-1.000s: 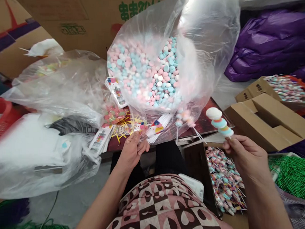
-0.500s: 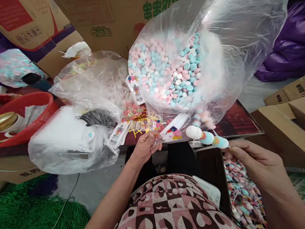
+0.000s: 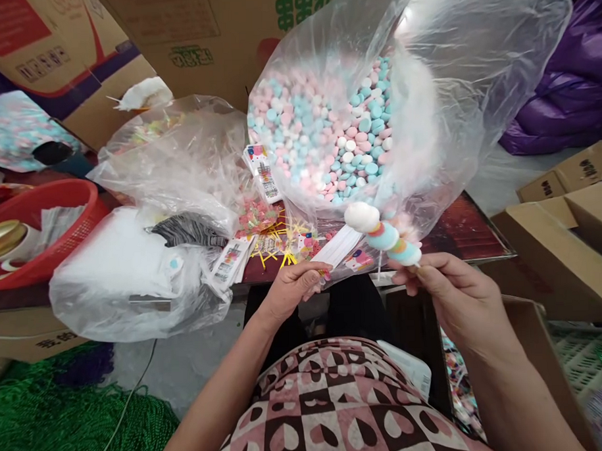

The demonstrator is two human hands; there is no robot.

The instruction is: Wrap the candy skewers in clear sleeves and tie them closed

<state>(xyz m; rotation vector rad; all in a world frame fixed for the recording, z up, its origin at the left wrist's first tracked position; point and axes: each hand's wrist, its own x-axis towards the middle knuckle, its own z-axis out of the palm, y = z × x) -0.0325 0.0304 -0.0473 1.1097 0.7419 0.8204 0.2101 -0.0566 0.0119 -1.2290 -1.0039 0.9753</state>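
Note:
My right hand is closed on the stick of a candy skewer with white, blue and pink puffs, held tilted up to the left. My left hand pinches a thin clear printed wrapper sleeve at the table's front edge. Behind both stands a big clear bag of pink, blue and white candies. A stack of printed wrappers lies left of my left hand.
A red basket with a tape roll sits at the left, beside crumpled clear bags. Cardboard boxes stand at the right. A box of finished skewers is low beside my right arm. Green netting covers the floor.
My right hand has carried the skewer left, toward my left hand. My left hand has taken hold of a wrapper sleeve at the table edge. The view has swung left.

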